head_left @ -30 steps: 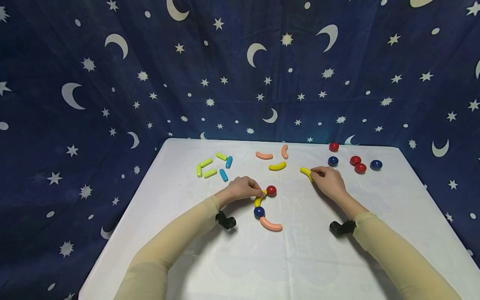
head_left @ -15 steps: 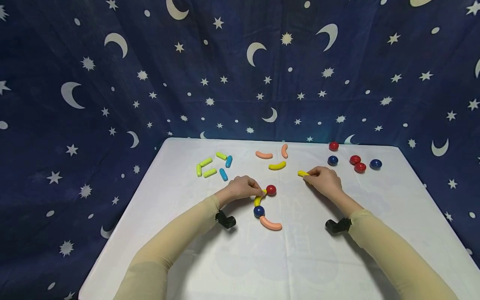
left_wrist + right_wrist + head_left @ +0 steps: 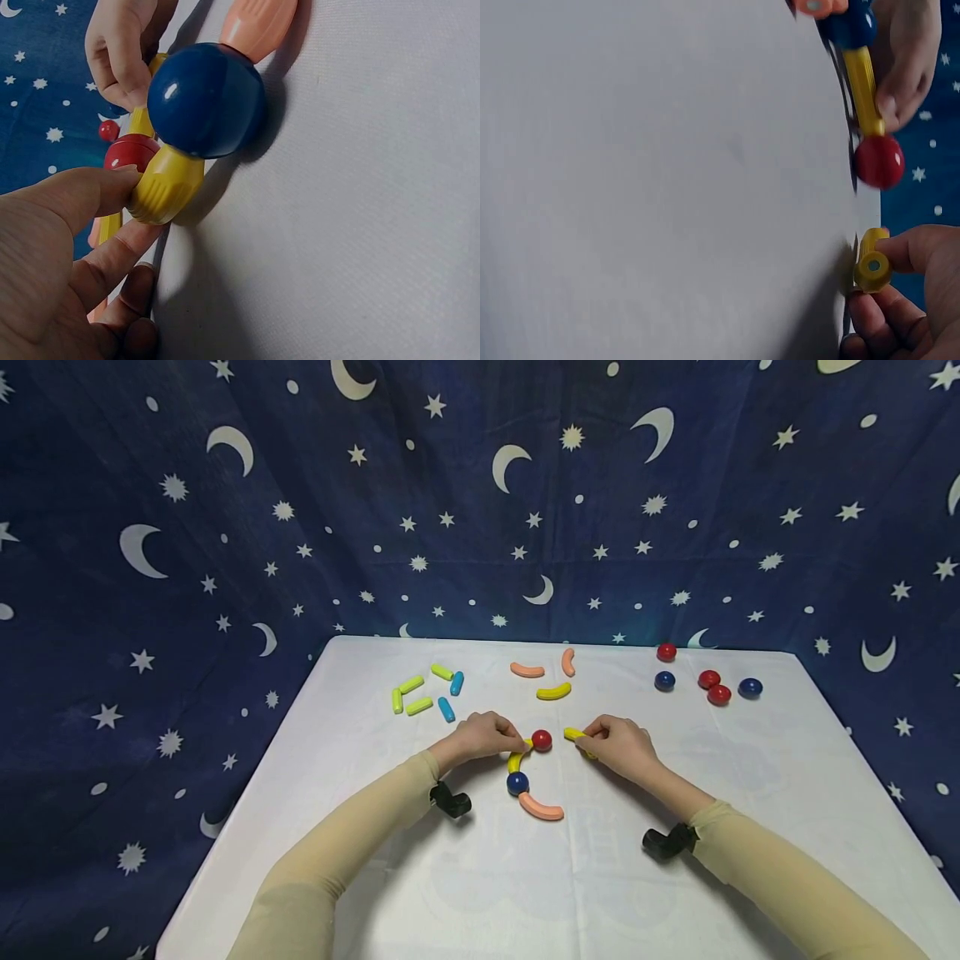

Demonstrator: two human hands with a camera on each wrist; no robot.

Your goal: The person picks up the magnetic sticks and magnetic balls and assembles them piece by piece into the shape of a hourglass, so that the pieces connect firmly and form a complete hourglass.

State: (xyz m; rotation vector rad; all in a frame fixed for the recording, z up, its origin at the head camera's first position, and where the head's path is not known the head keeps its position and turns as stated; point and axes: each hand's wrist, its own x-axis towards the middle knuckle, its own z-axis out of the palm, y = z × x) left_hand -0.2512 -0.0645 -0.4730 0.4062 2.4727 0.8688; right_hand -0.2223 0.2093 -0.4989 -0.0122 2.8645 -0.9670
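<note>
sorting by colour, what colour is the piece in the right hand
Yellow; the curved piece shows best in the right wrist view.

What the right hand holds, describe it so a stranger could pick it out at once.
On the white table, find the red ball ending the joined row by the left hand. Just right of it, the right hand pinches the yellow piece. The joined yellow piece is in the left hand and the loose yellow piece lies farther back; only this one is in the right.
</note>
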